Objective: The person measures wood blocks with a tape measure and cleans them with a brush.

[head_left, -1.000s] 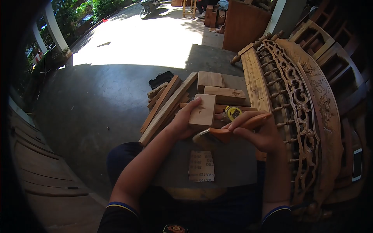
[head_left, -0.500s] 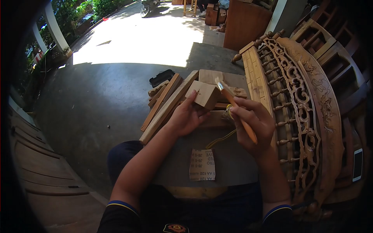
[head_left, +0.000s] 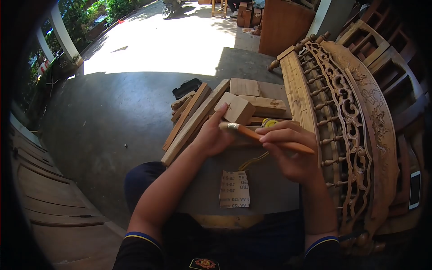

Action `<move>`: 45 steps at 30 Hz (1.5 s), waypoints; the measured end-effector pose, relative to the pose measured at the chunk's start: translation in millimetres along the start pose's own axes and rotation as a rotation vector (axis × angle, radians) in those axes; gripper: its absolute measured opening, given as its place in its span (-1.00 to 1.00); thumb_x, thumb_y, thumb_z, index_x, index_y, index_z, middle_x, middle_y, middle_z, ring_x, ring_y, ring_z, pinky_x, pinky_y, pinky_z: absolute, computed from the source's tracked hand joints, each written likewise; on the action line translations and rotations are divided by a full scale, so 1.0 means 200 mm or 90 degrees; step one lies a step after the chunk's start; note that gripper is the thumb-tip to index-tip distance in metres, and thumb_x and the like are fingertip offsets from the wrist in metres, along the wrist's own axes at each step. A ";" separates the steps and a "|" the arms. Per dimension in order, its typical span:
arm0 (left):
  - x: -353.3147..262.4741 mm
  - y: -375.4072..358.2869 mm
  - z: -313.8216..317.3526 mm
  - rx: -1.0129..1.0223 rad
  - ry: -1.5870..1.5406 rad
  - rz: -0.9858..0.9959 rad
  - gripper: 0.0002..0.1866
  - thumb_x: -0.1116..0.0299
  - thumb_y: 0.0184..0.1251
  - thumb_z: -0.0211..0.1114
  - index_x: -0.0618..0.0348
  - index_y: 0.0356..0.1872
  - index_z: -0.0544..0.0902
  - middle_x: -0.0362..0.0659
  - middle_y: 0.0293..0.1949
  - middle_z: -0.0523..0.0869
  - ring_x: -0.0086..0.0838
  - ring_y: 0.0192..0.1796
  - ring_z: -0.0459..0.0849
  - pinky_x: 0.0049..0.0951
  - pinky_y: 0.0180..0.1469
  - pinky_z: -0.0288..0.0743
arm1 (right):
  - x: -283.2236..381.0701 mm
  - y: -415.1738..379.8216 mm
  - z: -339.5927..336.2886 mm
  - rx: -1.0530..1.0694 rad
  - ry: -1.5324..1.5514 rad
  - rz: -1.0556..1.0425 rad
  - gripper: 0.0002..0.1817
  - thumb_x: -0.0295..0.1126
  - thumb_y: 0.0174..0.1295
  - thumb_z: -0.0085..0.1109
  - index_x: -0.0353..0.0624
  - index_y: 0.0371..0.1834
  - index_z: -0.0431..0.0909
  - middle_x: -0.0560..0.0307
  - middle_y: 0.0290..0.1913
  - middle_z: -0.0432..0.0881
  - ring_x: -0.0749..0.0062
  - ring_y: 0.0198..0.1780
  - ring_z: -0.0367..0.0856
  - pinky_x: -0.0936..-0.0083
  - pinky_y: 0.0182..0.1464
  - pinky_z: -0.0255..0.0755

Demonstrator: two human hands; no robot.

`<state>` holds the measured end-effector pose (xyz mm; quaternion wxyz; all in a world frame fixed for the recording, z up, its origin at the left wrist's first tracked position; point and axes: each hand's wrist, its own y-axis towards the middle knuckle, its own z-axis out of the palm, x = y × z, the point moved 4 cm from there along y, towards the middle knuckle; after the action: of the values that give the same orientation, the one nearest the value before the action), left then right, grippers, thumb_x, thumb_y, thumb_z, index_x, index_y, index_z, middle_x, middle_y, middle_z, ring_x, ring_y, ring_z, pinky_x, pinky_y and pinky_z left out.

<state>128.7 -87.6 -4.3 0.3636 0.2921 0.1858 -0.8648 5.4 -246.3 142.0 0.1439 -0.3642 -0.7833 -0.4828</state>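
My left hand [head_left: 215,137] is closed round the near left side of a pale wooden block [head_left: 237,108], its thumb lying on the top face by a small dark mark. A paintbrush [head_left: 274,138] with an orange-brown wooden handle is pinched in my right hand [head_left: 292,150]. Its bristles point left and overlap my left hand, just below the block. Behind the right fingers a yellow tape measure [head_left: 270,122] shows in part. A sheet of sandpaper [head_left: 234,189], printed back up, lies on the dark work surface [head_left: 274,193] close to me.
Wooden strips [head_left: 195,123] and more wood blocks [head_left: 265,105] lie beyond my hands, with a black case [head_left: 186,88] on the floor behind. To the right stands a carved wooden panel [head_left: 346,112] with turned spindles. A phone [head_left: 414,190] rests at far right.
The paintbrush has swung from pointing up beside the block to nearly level, bristles now below it at my left hand. The left hand has barely moved with the block.
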 end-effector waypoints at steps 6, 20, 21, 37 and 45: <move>0.00 -0.01 0.02 -0.007 0.000 -0.001 -0.41 -0.10 0.72 0.01 0.06 0.51 0.33 -0.08 0.33 0.60 -0.30 0.36 0.63 -0.11 0.35 0.54 | -0.02 0.00 -0.02 -0.075 -0.156 -0.029 -0.70 -0.65 0.17 0.47 -0.10 -0.04 0.78 0.01 -0.06 0.80 0.21 -0.05 0.84 0.36 -0.06 0.72; -0.01 -0.05 0.10 -0.054 0.035 -0.015 -0.34 -0.04 0.66 0.13 0.25 0.50 0.31 0.10 0.36 0.55 -0.14 0.42 0.57 0.06 0.50 0.46 | -0.03 0.01 -0.09 -0.046 -0.074 0.052 -0.80 -0.62 0.23 0.46 -0.17 -0.10 0.77 0.04 -0.09 0.81 0.24 -0.08 0.84 0.41 -0.04 0.70; -0.02 -0.06 0.12 -0.037 0.059 -0.026 -0.35 -0.04 0.67 0.12 0.26 0.50 0.31 0.10 0.36 0.56 -0.13 0.41 0.58 0.04 0.47 0.50 | -0.05 0.01 -0.11 -0.096 -0.116 0.052 -0.80 -0.62 0.23 0.46 -0.17 -0.10 0.77 0.04 -0.09 0.81 0.24 -0.08 0.84 0.41 -0.03 0.69; 0.03 -0.04 0.05 -0.018 0.135 -0.095 -0.41 -0.07 0.69 0.07 0.18 0.44 0.38 0.11 0.28 0.63 -0.14 0.33 0.67 -0.05 0.20 0.73 | -0.08 -0.05 -0.14 -0.006 0.228 0.267 -0.87 -0.57 0.33 0.42 -0.21 -0.09 0.76 0.03 -0.07 0.82 0.35 0.00 0.79 0.44 0.07 0.65; 0.02 -0.05 0.08 -0.013 0.197 -0.095 -0.33 -0.19 0.69 -0.03 0.17 0.49 0.35 0.08 0.31 0.62 -0.21 0.23 0.71 -0.07 0.14 0.73 | -0.08 -0.04 -0.15 -0.003 0.107 0.154 -0.88 -0.58 0.33 0.41 -0.23 -0.11 0.76 0.03 -0.09 0.82 0.36 -0.02 0.80 0.44 0.03 0.66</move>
<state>112.7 -91.8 6.8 0.2685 0.4034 0.2697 -0.8321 7.7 -280.9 142.4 0.2654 -0.4144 -0.7178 -0.4926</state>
